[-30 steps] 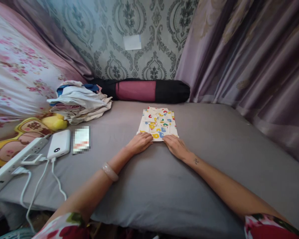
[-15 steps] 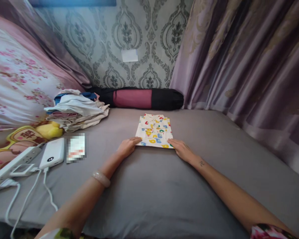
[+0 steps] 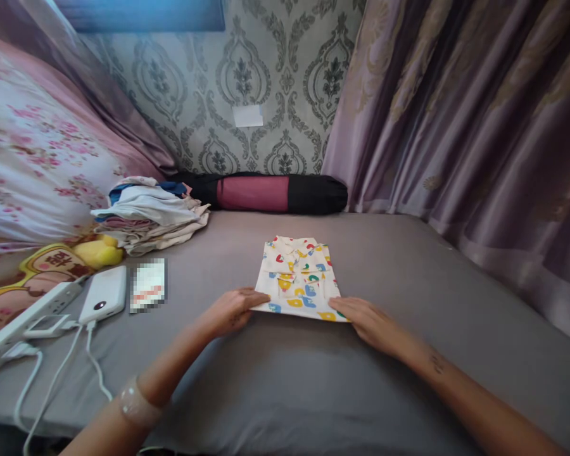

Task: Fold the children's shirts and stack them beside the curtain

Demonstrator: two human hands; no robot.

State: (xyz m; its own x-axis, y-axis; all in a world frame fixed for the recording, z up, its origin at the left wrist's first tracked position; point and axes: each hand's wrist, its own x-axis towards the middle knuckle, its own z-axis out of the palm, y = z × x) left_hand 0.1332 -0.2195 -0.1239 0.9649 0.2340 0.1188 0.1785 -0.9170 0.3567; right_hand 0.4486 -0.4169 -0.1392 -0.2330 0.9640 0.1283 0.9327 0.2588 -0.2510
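- The folded shirt [image 3: 294,282], white with a print of red, yellow, blue and green shapes, lies flat on the grey sheet [image 3: 285,380] between the two hands, collar end away from the person and a straight folded edge nearest;
- the left hand [image 3: 240,310] has its fingers closed on the near left corner, with fingertips lying over the top of the cloth and the palm outside it; what is under the corner is hidden;
- the right hand [image 3: 368,320] has the near right corner in the same way, fingertips on top, the rest of the hand off to the side; its underside is hidden too;
- the shirt therefore sits ahead of the grip, only its two near corners within the fingers; the middle of the near edge runs bare from hand to hand, and the collar is well apart from both;
- a bangle [image 3: 140,404] circles the left forearm;
- to the left, well apart from the hands, a white power bank [image 3: 103,294] with a cable lies beside a power strip [image 3: 33,323]; a pixelated item [image 3: 148,285] lies just to its right;
- farther back, a pile of clothes [image 3: 149,212] sits near the black and maroon roll [image 3: 253,193], which lies along the patterned wall [image 3: 285,82]
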